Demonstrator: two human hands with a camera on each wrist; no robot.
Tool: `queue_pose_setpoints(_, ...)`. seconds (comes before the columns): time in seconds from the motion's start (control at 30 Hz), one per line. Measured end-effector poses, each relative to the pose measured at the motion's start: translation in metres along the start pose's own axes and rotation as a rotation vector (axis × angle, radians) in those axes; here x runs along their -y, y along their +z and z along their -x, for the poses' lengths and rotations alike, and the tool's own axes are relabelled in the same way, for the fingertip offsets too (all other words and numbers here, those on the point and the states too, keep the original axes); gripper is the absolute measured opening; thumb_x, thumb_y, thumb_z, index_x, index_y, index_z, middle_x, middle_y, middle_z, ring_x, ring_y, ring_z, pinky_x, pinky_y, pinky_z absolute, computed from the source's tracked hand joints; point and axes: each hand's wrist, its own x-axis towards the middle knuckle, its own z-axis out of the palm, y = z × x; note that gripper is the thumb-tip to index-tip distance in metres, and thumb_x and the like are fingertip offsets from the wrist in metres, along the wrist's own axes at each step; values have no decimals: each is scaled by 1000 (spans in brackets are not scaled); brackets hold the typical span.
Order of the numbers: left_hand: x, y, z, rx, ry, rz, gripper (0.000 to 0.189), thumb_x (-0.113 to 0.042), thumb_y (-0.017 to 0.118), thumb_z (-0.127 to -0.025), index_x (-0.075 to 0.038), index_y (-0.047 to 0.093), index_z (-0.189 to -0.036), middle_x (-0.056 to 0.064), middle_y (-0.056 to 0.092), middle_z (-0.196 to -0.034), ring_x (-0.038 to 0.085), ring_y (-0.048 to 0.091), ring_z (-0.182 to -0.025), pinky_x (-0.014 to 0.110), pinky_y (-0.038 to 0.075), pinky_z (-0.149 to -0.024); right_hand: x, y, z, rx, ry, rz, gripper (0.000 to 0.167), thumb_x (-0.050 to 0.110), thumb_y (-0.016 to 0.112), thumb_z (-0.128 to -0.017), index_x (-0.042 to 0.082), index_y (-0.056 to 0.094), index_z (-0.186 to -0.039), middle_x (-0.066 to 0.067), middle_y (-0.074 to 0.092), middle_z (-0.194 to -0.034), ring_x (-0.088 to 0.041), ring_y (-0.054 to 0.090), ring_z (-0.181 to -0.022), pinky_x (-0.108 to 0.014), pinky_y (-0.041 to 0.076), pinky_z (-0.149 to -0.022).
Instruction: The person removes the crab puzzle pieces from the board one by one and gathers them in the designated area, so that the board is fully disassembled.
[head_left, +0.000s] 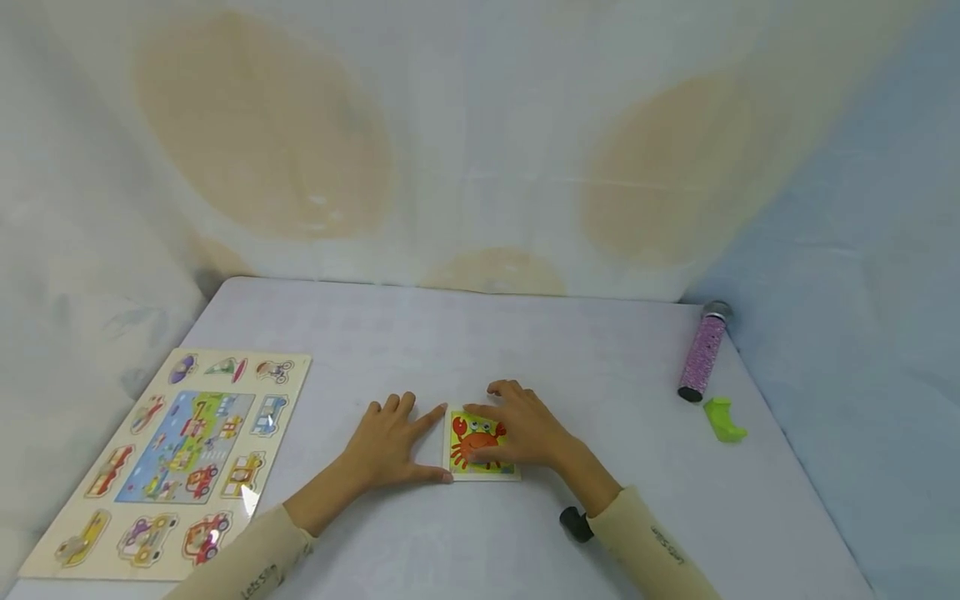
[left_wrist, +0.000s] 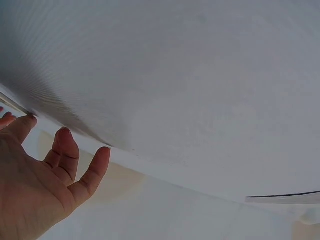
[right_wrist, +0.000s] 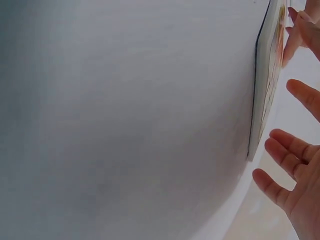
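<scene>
1 desk (head_left: 600, 350) carries 1 crab board (head_left: 467, 438), 1 vehicle board (head_left: 183, 450) with 10 border pictures (head_left: 206, 538), 1 microphone (head_left: 703, 354), 1 green piece (head_left: 723, 419) and 1 black object (head_left: 576, 524). There are 2 hands: 1 left hand (head_left: 392, 442), 1 right hand (head_left: 528, 429).

- Here's the right hand (right_wrist: 307, 182) at the right, fingers spread!
- Beside it, a thin board (right_wrist: 259, 95), nearly edge-on, reddish print on its face!
- Top corner: the left hand (right_wrist: 293, 42), partly visible!
- Pale tabletop (right_wrist: 125, 120) fills the left!
</scene>
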Motion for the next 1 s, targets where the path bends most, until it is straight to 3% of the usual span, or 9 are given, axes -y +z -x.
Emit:
queue_pose_setpoints(0.2, -5, -1, 4, -2, 7, 9, 104, -96, 43, -67, -32, 45, -149, 7, 46, -106, 23, 44, -92, 37, 36, -72, 5, -1, -9, 8, -41, -16, 63, 66, 68, -81, 33, 63, -135, -11, 50, -138, -27, 44, -128, -51, 40, -103)
queue_pose_setpoints(0.63, -22, -6, 15, -79, 117, 38, 81, -87, 48, -76, -35, 60, -137, 11, 53, -107, 25, 50, -91, 40, 40, -74, 4, -4, -17, 20, -103, -20, 50, 55, 69, -87, 28, 68, -129, -13, 52, -133, -28, 46, -122, -49, 41, -100)
queue_pose_setpoints(0.83, -35, -6, 11, -29, 134, 33, 80, -86, 46, -78, -41, 51, -143, 10, 55, -111, 24, 51, -94, 40, 40, -77, 3, -11, -25, 31, -155, 32, 35, 40, 63, -91, 28, 71, -123, -12, 54, -132, -27, 47, -122, -48, 43, -99)
queue_pose_setpoints(1.0, -46, -7, 5, 24, 119, 48, 80, -85, 46, -80, -40, 47, -146, 10, 58, -116, 26, 55, -99, 44, 42, -83, 5, -16, -31, 51, -171, 39, 33, 29, 62, -89, 29, 73, -120, -10, 54, -131, -25, 46, -120, -46, 44, -97)
